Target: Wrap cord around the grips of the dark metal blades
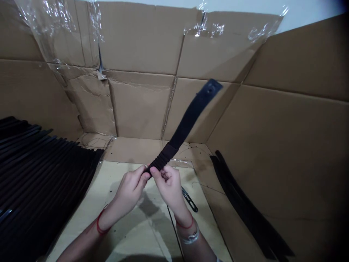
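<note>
Pinching a black strap [185,123] at its ribbed end, left hand [128,191] and right hand [169,185] both closed on it, long axis slanting forward and rightward, free holed end reaching away on the right hand's side.

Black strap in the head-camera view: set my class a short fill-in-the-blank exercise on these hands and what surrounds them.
The left hand and right hand pinch the ____ end of the long black fabric strap. A silver bracelet circles the ____ wrist. The thin thread around the left wrist is ____. The larger pile of black straps lies on the person's ____ side.

Missing words: gathered; right; red; left.
</note>
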Action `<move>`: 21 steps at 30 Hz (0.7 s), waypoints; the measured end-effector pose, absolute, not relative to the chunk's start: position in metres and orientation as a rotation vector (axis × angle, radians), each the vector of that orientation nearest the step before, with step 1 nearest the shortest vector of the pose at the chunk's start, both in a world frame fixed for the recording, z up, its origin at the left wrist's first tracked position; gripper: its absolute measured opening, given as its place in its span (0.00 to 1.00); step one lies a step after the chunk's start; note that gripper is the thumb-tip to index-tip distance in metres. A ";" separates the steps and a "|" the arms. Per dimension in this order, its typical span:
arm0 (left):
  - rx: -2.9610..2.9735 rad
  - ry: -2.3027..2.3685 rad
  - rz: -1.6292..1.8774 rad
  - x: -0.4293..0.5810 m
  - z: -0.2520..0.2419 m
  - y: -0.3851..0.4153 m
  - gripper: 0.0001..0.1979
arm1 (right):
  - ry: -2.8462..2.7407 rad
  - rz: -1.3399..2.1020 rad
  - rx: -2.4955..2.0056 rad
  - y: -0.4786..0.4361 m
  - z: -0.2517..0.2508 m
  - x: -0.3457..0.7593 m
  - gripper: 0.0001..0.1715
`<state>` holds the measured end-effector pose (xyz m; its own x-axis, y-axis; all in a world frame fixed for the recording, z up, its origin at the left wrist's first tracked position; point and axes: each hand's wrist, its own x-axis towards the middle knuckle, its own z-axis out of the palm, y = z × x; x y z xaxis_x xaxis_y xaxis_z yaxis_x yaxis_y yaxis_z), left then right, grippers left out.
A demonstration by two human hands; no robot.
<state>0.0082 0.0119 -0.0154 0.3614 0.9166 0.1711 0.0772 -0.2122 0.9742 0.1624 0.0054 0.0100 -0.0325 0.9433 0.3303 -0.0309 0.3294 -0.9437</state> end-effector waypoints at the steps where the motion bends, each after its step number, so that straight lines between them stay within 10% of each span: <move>1: 1.535 0.842 0.940 0.008 -0.015 0.009 0.24 | -1.414 1.097 -0.873 0.004 0.011 0.163 0.24; 21: 1.190 0.643 0.815 0.016 -0.018 0.008 0.30 | -1.436 1.236 -0.781 0.009 0.009 0.156 0.22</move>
